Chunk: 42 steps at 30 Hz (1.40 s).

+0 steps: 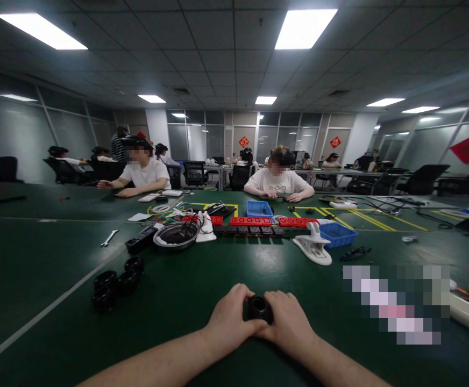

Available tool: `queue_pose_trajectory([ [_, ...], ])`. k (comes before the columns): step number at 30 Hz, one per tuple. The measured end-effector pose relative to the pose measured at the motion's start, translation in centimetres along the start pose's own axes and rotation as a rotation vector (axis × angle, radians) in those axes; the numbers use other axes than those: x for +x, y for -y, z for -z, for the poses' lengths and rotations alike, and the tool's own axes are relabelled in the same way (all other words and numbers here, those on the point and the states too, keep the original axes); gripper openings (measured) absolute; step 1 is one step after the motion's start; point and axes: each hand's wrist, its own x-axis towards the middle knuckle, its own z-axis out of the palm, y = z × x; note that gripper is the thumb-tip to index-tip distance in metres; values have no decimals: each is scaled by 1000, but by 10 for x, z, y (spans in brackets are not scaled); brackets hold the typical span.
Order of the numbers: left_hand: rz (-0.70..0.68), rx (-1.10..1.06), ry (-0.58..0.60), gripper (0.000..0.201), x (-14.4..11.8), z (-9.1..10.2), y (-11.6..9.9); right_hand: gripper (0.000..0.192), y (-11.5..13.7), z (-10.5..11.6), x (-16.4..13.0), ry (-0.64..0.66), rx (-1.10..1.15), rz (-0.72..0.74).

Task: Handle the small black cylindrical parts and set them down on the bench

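Note:
Between my two hands is a black round hollow part (260, 307), its open top facing up, low over the green table. My left hand (231, 314) wraps its left side, with the thumb across the near side. From the right, my right hand (289, 317) closes round the same part, and the two thumbs meet in front of it. How far the part rests on the table is hidden by my hands. Off to the left stand several similar black round parts (117, 280) in a close group.
Beyond my hands lie a metal bowl (177, 244), a white clamp stand (313, 247), red socket strips (250, 221) and a blue bin (339, 235). A wrench (109, 238) lies on the left. Two people (278, 177) sit across the green table (170, 328). A blurred patch covers items at right.

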Motion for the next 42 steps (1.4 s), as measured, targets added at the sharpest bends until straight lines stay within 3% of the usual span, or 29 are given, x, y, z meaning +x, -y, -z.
queue_pose_trajectory([
  [4, -57, -31, 50, 35, 1, 5, 1, 55, -8, 10, 1, 90, 249, 113],
  [9, -139, -130, 175, 35, 4, 10, 7, 26, -24, 20, 6, 303, 551, 202],
  [12, -144, -163, 204, 36, 5, 10, 9, 23, -28, 19, 8, 321, 642, 160],
  [18, -111, -121, 112, 39, 5, 3, 5, 28, -23, 10, 7, 226, 510, 63],
  [24, -43, -75, 22, 35, 4, -5, 4, 39, -10, 3, 6, 84, 206, -62],
  [27, -59, -88, 25, 35, 5, -2, 5, 45, -9, 4, 4, 42, 134, -15],
  [31, -103, -156, 162, 35, 8, 4, 8, 60, -17, 13, 5, 174, 342, 171],
  [35, -152, -209, 233, 36, 10, 8, 11, 33, -28, 24, 10, 356, 527, 223],
  [38, -152, -210, 231, 36, 9, 7, 12, 23, -31, 27, 12, 377, 564, 233],
  [42, -130, -185, 221, 35, 8, 6, 9, 27, -31, 20, 10, 325, 506, 160],
])
